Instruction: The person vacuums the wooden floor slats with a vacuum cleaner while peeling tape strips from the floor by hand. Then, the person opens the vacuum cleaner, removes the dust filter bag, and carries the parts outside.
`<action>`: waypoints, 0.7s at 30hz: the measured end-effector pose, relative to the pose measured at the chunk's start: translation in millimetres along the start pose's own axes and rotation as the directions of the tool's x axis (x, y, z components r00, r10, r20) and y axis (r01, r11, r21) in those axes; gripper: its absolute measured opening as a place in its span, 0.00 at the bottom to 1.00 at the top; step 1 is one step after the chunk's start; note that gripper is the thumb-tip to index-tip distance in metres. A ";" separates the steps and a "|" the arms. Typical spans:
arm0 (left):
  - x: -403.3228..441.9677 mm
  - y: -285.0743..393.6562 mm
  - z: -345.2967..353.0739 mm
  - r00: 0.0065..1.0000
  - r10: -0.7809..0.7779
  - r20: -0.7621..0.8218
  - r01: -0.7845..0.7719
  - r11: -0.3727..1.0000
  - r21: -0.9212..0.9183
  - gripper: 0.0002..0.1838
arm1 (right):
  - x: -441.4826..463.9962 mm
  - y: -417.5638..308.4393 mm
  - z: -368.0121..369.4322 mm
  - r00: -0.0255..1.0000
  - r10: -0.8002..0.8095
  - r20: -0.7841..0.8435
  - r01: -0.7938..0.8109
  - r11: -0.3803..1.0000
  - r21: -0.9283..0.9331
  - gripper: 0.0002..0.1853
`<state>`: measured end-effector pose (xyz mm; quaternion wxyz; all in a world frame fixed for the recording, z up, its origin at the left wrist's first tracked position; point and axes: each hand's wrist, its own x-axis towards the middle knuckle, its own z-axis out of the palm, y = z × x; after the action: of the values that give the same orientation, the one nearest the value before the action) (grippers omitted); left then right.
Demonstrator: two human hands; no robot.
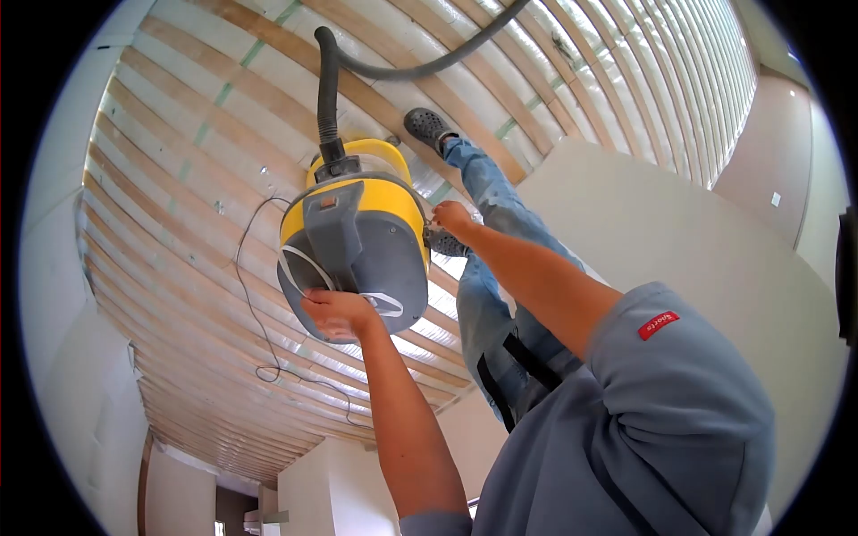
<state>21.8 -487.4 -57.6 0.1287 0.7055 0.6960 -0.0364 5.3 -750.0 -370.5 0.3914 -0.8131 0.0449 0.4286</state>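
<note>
A yellow and grey vacuum cleaner (384, 246) is in front of me, with a ribbed dark hose (328, 98) fitted at its far end. My left hand (340, 313) is closed at the near edge of its grey top. A white cord or strap (304, 262) curves over the casing into these fingers. Another bit of white shows just right of the hand. My right hand (454, 219) is at the vacuum's right side, fingers curled in by the yellow rim. What those fingertips grip is too small to make out.
Wooden battens (206, 58) run in rows over a shiny silvery sheet across the floor. A thin black cable (239, 259) trails left of the vacuum. My shoe (429, 128) stands near the hose. A pale board or panel (643, 205) covers the right side.
</note>
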 end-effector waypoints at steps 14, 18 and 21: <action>1.7 4.7 -10.9 0.996 -0.036 0.079 0.034 0.999 0.034 0.24 | -14.0 -62.1 20.4 0.969 0.184 -0.162 -0.140 0.957 0.253 0.14; 4.0 3.0 -8.9 0.997 -0.016 0.079 0.013 0.999 0.034 0.24 | -26.0 -94.7 11.9 0.890 0.446 -0.101 -0.363 0.824 0.436 0.14; 8.8 -5.5 -0.4 0.999 0.042 0.017 -0.043 0.997 0.070 0.22 | -27.3 -93.0 17.2 0.900 0.432 -0.048 -0.362 0.806 0.469 0.16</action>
<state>16.5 -478.8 -59.9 0.1101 0.7240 0.6780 -0.0635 14.7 -681.4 -300.6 0.4650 -0.7031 0.3418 0.4155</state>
